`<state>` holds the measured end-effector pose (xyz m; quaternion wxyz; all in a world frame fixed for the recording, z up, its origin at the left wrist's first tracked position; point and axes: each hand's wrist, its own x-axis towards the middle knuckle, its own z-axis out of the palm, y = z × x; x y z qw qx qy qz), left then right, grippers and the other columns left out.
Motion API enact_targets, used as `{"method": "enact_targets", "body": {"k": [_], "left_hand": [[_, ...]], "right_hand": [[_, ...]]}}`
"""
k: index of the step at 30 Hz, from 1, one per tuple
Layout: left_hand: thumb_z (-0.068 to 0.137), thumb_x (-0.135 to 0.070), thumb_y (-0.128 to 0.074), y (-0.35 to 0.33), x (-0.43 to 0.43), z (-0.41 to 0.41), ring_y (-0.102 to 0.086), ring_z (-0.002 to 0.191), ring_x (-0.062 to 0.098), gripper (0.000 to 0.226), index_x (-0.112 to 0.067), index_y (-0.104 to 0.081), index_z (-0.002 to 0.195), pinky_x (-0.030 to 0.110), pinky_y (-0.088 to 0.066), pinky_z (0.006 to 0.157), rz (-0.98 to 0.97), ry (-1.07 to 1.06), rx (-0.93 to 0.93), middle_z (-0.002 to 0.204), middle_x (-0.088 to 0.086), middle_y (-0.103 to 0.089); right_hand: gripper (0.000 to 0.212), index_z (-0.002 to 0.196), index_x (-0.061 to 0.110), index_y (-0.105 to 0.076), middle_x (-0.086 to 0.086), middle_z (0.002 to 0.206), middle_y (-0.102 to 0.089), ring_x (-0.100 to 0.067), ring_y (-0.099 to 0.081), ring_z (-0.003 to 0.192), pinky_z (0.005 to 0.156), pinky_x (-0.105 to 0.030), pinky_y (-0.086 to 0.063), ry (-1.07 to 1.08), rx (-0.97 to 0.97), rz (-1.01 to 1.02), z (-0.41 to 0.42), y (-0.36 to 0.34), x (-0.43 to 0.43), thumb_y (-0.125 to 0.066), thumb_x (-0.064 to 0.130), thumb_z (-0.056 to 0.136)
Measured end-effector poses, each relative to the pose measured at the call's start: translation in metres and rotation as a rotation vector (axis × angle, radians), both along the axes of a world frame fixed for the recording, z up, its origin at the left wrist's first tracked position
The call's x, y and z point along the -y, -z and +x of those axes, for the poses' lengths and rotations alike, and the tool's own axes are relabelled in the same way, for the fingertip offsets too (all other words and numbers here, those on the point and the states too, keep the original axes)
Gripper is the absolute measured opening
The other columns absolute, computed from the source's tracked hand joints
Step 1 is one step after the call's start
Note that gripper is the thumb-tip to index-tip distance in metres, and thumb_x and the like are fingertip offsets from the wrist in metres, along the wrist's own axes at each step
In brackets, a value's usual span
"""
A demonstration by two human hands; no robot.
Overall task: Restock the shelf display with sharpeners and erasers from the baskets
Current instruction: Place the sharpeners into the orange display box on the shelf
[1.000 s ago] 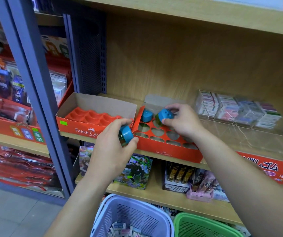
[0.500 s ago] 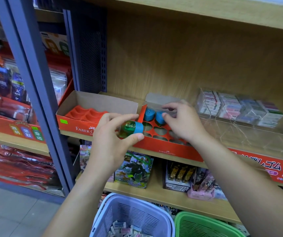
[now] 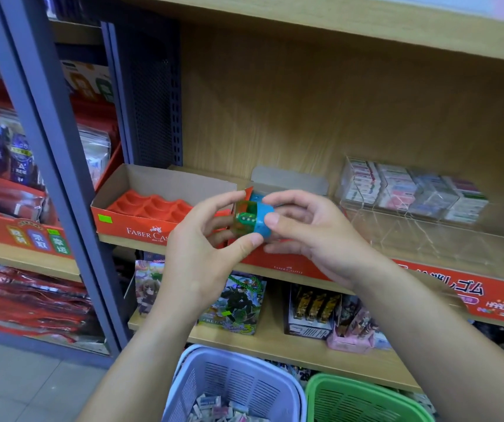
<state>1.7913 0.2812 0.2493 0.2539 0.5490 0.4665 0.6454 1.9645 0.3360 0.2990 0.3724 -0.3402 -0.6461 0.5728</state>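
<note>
Far left of the frame: red packets (image 3: pixel 16 202) stood in a red display tray.
Left of centre: an open Faber-Castell box (image 3: pixel 128 229) sat on the wooden shelf (image 3: pixel 290 277), and its orange tray of sockets held nothing.
Left hand (image 3: pixel 202 254): it was raised in front of the shelf edge, with the thumb below and the fingers above pinching the green end of the sharpener.
Bottom centre: a lilac basket (image 3: pixel 235 388) held small wrapped erasers (image 3: pixel 214 406).
Sharpener (image 3: pixel 250 219): it had a clear green body and a blue cap, and lay on its side in mid-air at frame centre, between both hands.
Second box (image 3: pixel 287 264): this red one stood on the shelf, just behind the hands, and a blue sharpener (image 3: pixel 256 197) showed in its back row.
Right hand (image 3: pixel 314 236): the fingers curled over the blue cap and the thumb tip pressed on it.
Bottom right: a green basket (image 3: pixel 363 400) touched the lilac one, and its contents could not be seen.
Right of centre: a clear case (image 3: pixel 412 193) held stacked eraser packs.
</note>
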Motion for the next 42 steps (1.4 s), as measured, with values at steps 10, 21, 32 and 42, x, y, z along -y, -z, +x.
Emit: {"method": "enact_targets", "body": {"k": [10,21,32,42], "left_hand": [[0.088,-0.051,-0.068,0.010,-0.008,-0.013,-0.045,0.135,0.013,0.052,-0.033,-0.059,0.136,0.038,-0.009,0.124,-0.198,-0.229,-0.779,0.142,-0.015,-0.054],[0.090,-0.048,-0.066,0.013,-0.013,-0.014,-0.047,0.134,0.011,0.045,-0.035,-0.060,0.133,0.037,-0.008,0.124,-0.193,-0.246,-0.806,0.140,-0.017,-0.055],[0.090,-0.044,-0.069,0.016,-0.014,-0.014,-0.048,0.134,0.011,0.043,-0.034,-0.061,0.131,0.035,-0.007,0.123,-0.184,-0.243,-0.808,0.140,-0.017,-0.056],[0.090,-0.035,-0.064,0.007,0.017,0.019,-0.056,0.111,0.012,0.031,-0.024,-0.068,0.117,0.020,-0.037,0.098,0.074,-0.205,-0.738,0.116,-0.013,-0.065]], "right_hand": [[0.041,0.112,0.015,-0.070,-0.001,0.097,-0.071,-0.018,-0.069,0.091,0.088,-0.035,-0.056,0.429,0.902,0.524,0.044,-0.007,-0.085,-0.088,0.023,0.076],[0.048,0.132,0.023,-0.066,-0.005,0.124,-0.059,-0.025,-0.058,0.114,0.096,-0.041,-0.050,0.256,1.183,0.782,0.040,0.005,-0.099,-0.077,0.032,0.086],[0.034,0.115,0.020,-0.073,-0.005,0.109,-0.072,-0.025,-0.066,0.100,0.086,-0.042,-0.057,0.333,1.232,0.707,0.040,0.009,-0.099,-0.074,0.039,0.087],[0.041,0.120,0.029,-0.069,0.007,0.117,-0.068,-0.016,-0.064,0.106,0.087,-0.038,-0.055,0.433,0.992,0.820,0.052,-0.007,-0.035,-0.068,0.053,0.087]]}}
